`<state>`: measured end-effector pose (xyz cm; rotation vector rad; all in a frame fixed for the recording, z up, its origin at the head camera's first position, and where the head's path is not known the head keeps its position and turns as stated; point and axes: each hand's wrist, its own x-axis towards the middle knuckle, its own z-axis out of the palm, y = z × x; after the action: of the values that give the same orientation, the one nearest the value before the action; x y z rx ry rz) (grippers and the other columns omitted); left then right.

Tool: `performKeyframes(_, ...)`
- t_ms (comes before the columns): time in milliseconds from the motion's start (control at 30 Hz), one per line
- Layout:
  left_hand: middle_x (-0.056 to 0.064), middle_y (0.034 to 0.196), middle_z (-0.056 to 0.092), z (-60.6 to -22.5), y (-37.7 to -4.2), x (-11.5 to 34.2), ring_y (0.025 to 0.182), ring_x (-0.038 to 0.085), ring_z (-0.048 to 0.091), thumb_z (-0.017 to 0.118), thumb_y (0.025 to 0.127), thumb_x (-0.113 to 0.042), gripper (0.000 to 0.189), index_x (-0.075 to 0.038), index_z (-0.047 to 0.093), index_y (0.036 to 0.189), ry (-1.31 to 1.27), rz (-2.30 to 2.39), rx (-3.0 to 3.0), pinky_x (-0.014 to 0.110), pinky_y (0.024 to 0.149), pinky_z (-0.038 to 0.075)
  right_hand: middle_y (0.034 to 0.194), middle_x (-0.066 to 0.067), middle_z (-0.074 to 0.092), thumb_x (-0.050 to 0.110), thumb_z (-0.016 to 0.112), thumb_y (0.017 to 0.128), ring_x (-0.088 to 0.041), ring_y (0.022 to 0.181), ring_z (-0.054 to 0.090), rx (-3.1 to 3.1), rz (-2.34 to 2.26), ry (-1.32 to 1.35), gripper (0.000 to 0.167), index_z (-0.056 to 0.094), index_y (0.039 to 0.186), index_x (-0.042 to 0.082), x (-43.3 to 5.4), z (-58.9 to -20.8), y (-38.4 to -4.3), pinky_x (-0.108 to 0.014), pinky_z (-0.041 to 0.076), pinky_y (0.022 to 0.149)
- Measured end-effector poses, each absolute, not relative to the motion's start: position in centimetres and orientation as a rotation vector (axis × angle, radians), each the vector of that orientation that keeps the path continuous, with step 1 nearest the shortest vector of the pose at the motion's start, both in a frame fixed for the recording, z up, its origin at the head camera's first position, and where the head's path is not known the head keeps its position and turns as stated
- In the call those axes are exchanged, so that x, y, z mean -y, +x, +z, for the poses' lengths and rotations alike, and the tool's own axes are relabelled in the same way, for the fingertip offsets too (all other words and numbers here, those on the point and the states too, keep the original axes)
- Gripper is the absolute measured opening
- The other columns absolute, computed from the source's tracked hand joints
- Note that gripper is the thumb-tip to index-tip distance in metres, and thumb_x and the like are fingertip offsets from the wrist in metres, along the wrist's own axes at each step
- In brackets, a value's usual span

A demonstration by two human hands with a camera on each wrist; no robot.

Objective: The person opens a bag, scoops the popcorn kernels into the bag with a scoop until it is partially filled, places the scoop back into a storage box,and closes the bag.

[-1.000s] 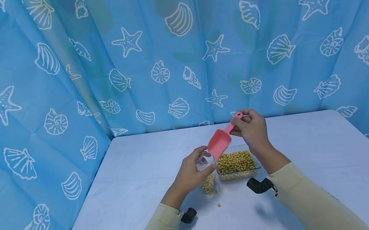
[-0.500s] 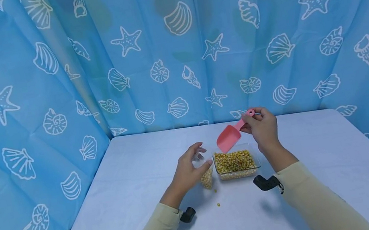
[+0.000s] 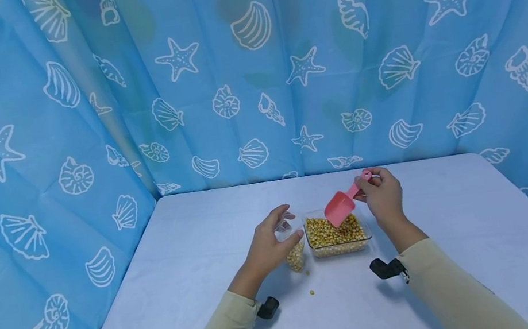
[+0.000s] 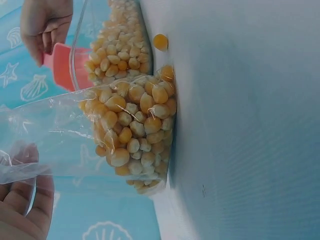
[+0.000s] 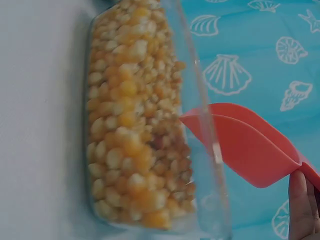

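My right hand [image 3: 386, 197] pinches the handle of a pink scoop [image 3: 339, 208]. The scoop tilts down over a clear glass container [image 3: 341, 249] filled with corn kernels [image 5: 130, 125]. In the right wrist view its tip is at the kernels' surface, behind the glass rim. My left hand [image 3: 269, 248] curves round the upper part of a clear plastic bag [image 4: 55, 125], thumb and fingers apart on either side of its mouth. The bag stands upright just left of the container, its lower part holding corn kernels [image 4: 135, 130].
Loose kernels [image 3: 312, 292] lie on the white-covered table [image 3: 190, 223] in front of the bag. A blue shell-patterned curtain [image 3: 208, 80] stands behind the table and along its sides. A black wrist camera [image 3: 387, 268] sits on the right forearm.
My right hand has carried the scoop from beside the bag's mouth rightward, then down to the corn in the container. The left hand has spread its fingers slightly, staying at the bag.
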<state>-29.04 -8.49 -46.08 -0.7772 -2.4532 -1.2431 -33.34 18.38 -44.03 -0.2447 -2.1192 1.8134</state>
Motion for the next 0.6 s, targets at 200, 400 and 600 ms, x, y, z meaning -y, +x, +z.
performKeyframes(200,0.003,0.12,0.064,-46.1,-29.0,8.5,0.101,0.014,0.06,0.068,0.092,-0.033,0.06,-0.01,0.044,0.142,-0.778,-1.254,2.458,0.038,0.092,0.049,0.11,-0.014,0.061,0.027,0.058,0.099,-0.023,0.09,0.067,2.167,1.802,-0.271,0.04,0.049,0.132,0.007,-18.4,-45.1,-33.5,-0.022,0.054,0.072)
performKeyframes(400,-0.001,0.121,0.063,-46.1,-28.9,8.5,0.103,0.013,0.06,0.067,0.092,-0.036,0.06,-0.013,0.044,0.142,-0.758,-1.265,2.484,0.039,0.091,0.049,0.113,-0.016,0.061,0.024,0.058,0.099,-0.025,0.093,0.067,2.162,1.865,-0.275,0.039,0.048,0.132,0.007,-18.0,-45.8,-33.7,-0.024,0.055,0.072)
performKeyframes(600,-0.002,0.121,0.063,-46.1,-29.0,8.6,0.102,0.011,0.059,0.068,0.091,-0.035,0.06,-0.015,0.044,0.143,-0.751,-1.261,2.495,0.038,0.092,0.049,0.114,-0.017,0.062,0.021,0.058,0.099,-0.023,0.091,0.068,2.136,1.924,-0.284,0.038,0.048,0.132,0.004,-17.4,-46.3,-33.8,-0.024,0.055,0.071)
